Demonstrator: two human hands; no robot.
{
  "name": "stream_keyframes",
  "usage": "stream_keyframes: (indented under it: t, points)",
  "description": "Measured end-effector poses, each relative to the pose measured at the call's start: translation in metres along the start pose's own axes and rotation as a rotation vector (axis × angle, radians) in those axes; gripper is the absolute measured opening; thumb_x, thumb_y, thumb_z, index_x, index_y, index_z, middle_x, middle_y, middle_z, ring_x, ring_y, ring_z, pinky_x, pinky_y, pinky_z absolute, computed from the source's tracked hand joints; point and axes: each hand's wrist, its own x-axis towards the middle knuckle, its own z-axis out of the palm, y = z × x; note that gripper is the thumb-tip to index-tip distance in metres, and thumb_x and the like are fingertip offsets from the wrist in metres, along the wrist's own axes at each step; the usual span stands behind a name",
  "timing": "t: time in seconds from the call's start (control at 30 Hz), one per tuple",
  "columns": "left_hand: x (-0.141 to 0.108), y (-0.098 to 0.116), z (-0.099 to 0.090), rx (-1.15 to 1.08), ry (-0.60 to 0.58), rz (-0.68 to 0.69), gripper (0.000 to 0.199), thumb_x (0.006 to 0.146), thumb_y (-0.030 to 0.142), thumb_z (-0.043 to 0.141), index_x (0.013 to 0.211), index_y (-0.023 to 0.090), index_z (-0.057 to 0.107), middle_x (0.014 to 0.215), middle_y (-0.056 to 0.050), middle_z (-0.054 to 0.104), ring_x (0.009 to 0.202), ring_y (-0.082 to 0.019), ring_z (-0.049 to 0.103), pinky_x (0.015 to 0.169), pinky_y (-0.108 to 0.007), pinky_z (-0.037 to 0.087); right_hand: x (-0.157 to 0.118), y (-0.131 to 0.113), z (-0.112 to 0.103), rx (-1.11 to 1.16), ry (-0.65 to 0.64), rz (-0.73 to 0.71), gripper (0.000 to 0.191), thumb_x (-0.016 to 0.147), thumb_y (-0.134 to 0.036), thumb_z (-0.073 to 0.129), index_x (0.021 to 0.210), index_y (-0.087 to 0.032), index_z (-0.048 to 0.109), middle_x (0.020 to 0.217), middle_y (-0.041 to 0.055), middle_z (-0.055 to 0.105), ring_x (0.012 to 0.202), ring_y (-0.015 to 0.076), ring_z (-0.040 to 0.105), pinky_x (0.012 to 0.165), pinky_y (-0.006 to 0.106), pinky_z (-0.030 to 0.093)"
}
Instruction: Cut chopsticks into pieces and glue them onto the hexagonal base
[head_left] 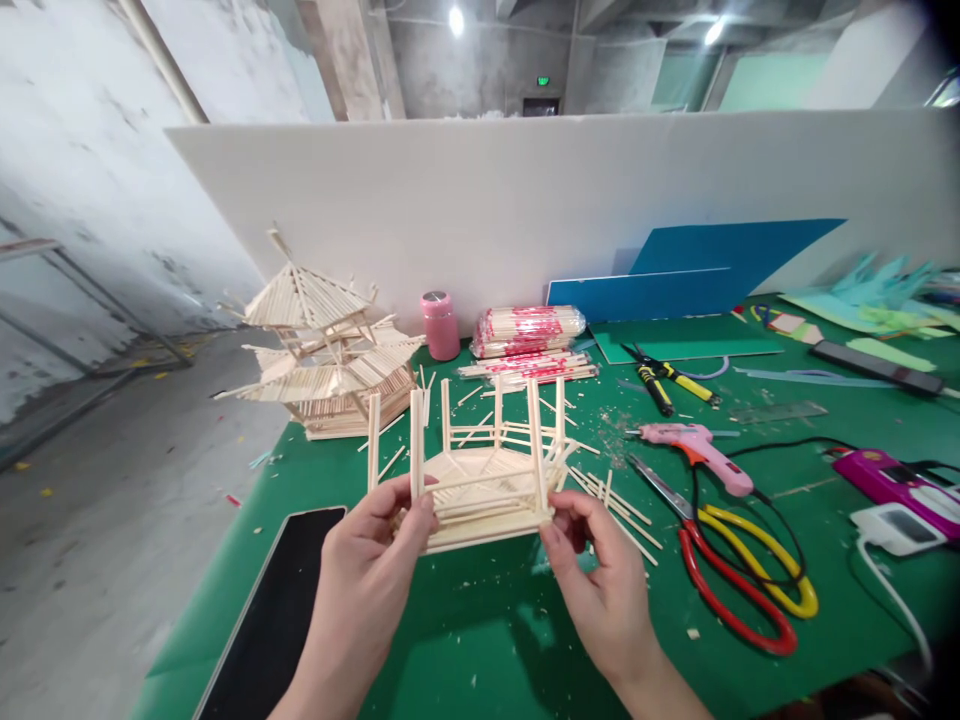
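Far left on the green tabletop (465, 650): a tiered stick pavilion (322, 365), pointed roof uppermost. Below it, near the table's left edge, a dark flat slab (277, 610) with a pale rim, partly behind the left forearm.

Left hand (379, 550): thumb and fingers closed on the near left corner of an open stick frame (487, 490), at the foot of an upright post. The frame is at front centre, held between both hands; several posts stand up around its pale base, with thin rails between some of them. Whether its underside touches the table, cannot tell.

Behind the frame, a pink flask (440, 328) stands upright near the white partition (420, 210). Just right of it, stick packs (529, 330) in clear wrap with red print. Short offcuts lie scattered about the frame.

Right hand (596, 560): thumb and fingertips clamped on the frame's near right corner, low by the base. Loose sticks (622, 515) fan out just beyond it.

Farther right: yellow-and-black pliers (656, 385) in front of a blue board (705, 275); nearer, a pink glue gun (701, 450), then large scissors (739, 605), one handle red, one yellow, the gun's black cord crossing them. Far right, a magenta power strip (896, 485) with a white plug (896, 528).
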Motion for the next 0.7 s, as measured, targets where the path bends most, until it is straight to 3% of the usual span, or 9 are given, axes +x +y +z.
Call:
stream_keyframes:
  t: [0.4,0.7]
  points:
    - [0.0017,-0.0030,-0.0036,0.072,0.052,-0.029,0.035,0.063,0.043,0.068,0.085,0.016,0.065,0.076,-0.002,0.065,0.072,-0.017,0.057,0.062,-0.022,0.047,-0.0004,-0.0026,0.0021,-0.028,0.028,-0.063,0.014,0.080,-0.022,0.052,0.093,-0.019,0.054,0.068,-0.0010,0.054,0.059,0.0112,0.051,0.053,0.021,0.045]
    - [0.0015,-0.0077,-0.0046,0.038,0.043,-0.045,0.032,0.064,0.042,0.069,0.085,0.018,0.064,0.074,0.001,0.065,0.072,-0.014,0.058,0.059,-0.017,0.047,-0.0021,-0.0015,0.0024,0.006,0.008,-0.037,0.014,0.081,-0.022,0.052,0.094,-0.019,0.053,0.071,0.0002,0.054,0.061,0.0120,0.051,0.055,0.023,0.045]
